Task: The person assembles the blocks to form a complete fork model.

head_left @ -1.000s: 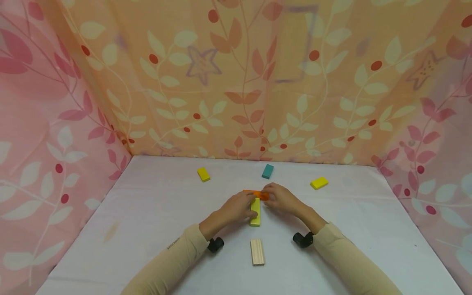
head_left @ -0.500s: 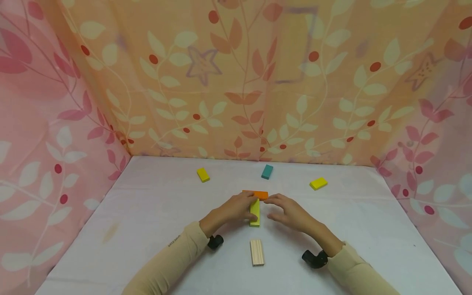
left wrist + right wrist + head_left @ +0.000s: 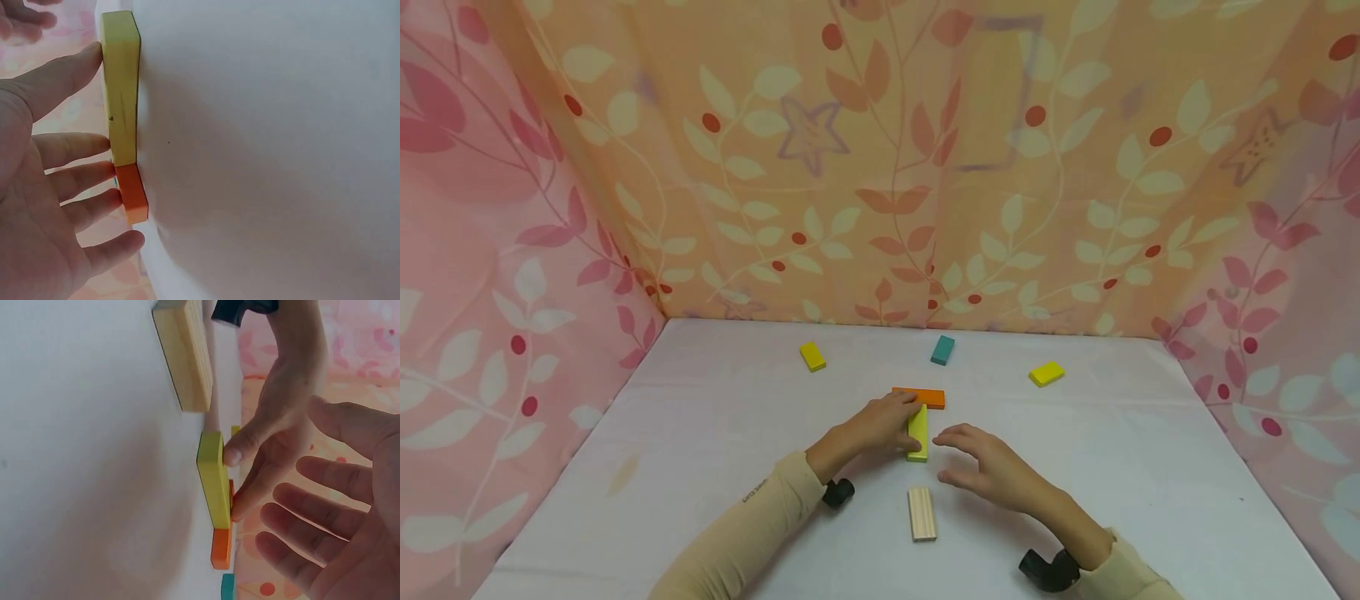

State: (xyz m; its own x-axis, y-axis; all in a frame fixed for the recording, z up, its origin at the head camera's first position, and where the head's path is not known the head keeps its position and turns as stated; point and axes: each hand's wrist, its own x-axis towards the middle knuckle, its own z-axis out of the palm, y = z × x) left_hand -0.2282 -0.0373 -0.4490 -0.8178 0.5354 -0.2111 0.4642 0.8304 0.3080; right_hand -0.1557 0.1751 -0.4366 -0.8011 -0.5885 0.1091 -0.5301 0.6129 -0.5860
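A yellow-green wooden block (image 3: 919,429) lies lengthwise in the middle of the table, its far end against an orange block (image 3: 934,399) set crosswise, so the pair forms a T. My left hand (image 3: 882,423) rests on both: in the left wrist view, its thumb and index fingertip touch the yellow-green block (image 3: 122,94), and the middle fingers reach the orange block (image 3: 133,197). To the right, my right hand (image 3: 992,468) hovers over the cloth with fingers spread and nothing held. In the right wrist view its fingers (image 3: 312,520) are extended, apart from the blocks.
A plain wood block (image 3: 922,515) lies nearer the person, in line with the yellow-green one. Farther back are a yellow block (image 3: 812,357), a teal block (image 3: 942,351) and another yellow block (image 3: 1047,373). Floral cloth walls (image 3: 880,167) enclose the white table (image 3: 737,375).
My right hand has let go of the orange block's right end and drawn back toward the person and to the right. My left hand has stayed on the blocks.
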